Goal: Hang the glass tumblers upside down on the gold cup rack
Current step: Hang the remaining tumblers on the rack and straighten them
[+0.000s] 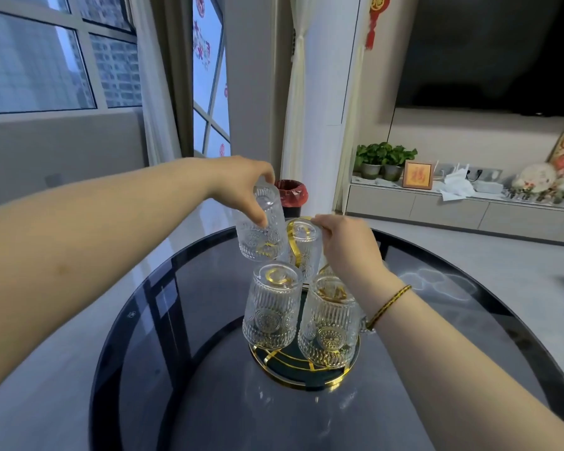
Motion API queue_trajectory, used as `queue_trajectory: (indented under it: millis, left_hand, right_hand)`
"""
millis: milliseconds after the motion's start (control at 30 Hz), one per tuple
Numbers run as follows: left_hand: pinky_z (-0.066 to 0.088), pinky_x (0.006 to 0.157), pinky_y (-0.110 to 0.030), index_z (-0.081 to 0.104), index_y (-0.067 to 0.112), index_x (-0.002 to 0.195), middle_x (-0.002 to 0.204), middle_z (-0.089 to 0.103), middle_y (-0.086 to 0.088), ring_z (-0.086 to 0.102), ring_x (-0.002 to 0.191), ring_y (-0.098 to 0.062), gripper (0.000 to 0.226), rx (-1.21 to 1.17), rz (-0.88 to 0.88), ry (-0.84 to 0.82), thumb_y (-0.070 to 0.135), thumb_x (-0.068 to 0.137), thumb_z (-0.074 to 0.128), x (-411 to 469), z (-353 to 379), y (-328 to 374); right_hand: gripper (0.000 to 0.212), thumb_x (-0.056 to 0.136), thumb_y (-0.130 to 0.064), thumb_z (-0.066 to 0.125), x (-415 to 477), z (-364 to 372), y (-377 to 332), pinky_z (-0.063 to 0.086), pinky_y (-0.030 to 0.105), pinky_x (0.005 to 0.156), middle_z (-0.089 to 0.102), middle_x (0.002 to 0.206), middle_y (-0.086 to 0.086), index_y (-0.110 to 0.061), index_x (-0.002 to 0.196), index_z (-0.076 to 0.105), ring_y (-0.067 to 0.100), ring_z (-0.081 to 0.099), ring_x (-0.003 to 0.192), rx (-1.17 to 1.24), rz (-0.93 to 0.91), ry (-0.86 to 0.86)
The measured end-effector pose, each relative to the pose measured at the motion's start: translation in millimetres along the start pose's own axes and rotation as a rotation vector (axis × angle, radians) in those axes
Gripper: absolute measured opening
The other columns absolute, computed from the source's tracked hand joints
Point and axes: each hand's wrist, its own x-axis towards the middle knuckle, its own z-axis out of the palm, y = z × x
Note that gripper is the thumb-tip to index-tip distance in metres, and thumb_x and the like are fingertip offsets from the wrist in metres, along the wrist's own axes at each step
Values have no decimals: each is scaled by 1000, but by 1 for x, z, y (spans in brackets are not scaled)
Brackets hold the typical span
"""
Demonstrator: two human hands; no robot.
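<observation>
Our bare left arm point(88, 222) comes in from the left edge and reaches to the middle of the frame. Our left hand point(241, 182) bends down at the wrist, fingers and thumb pinched tight. Our right arm point(453, 349) comes up from the lower right. Our right hand point(347, 244) is curled over, fingertips point(318, 220) pinching, just below the left.

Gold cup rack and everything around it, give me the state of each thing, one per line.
Gold cup rack: upright on the table, nearly full.
Tilted tumbler: upside down, held by left hand.
Back tumbler: inverted on rack, right hand touching its base.
Front-left tumbler: hung upside down.
Front-right tumbler: hung upside down.
</observation>
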Motion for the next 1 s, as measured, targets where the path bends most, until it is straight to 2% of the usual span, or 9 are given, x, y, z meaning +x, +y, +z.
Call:
queue_trajectory:
  millis: [133,233,333,433,667,800,1000]
  left_hand:
    - [35,75,-30,39,18,124,124,52,-7,42,92,-16,74,53,25,3,42,64,75,9,13,6]
    - [35,79,-29,39,22,125,129,50,-4,47,104,-18,73,4,30,-29,42,65,74,10,27,1]
    - [31,88,-27,37,28,129,138,44,1,43,119,-19,73,-68,58,-88,37,67,74,7,42,-7]
    - [30,102,-32,35,29,131,143,38,0,36,128,-20,73,-120,61,-130,29,69,74,7,58,-11]
    - [32,102,-33,36,28,132,143,37,0,44,121,-20,74,-113,81,-180,18,69,73,11,70,-9]
    - [25,97,-22,37,25,131,142,38,2,35,128,-17,75,-117,103,-166,18,68,76,10,71,-13]
    - [26,105,-30,40,24,129,142,39,0,35,129,-18,70,-125,111,-205,15,69,75,9,69,-11]
  right_hand:
    - [39,85,3,40,0,0,0,46,39,92,62,119,13,-14,117,55,30,55,111,13,-3,9]
    - [39,86,3,39,1,2,0,46,39,93,62,120,14,-14,117,55,30,54,111,30,10,5]
    - [36,87,-1,38,2,1,1,44,37,93,61,120,13,-14,115,57,30,54,111,65,33,-4]
    - [34,88,-4,37,2,0,2,44,36,92,61,120,13,-14,114,57,30,54,111,67,31,0]
    - [32,90,-7,38,0,2,2,41,32,94,59,124,9,-12,114,58,26,52,116,86,21,30]
    - [32,90,-7,37,0,2,2,41,35,95,59,125,9,-12,114,58,27,52,116,88,26,25]
    - [32,90,-7,37,0,1,1,41,35,96,58,126,9,-12,115,57,27,51,117,82,26,18]
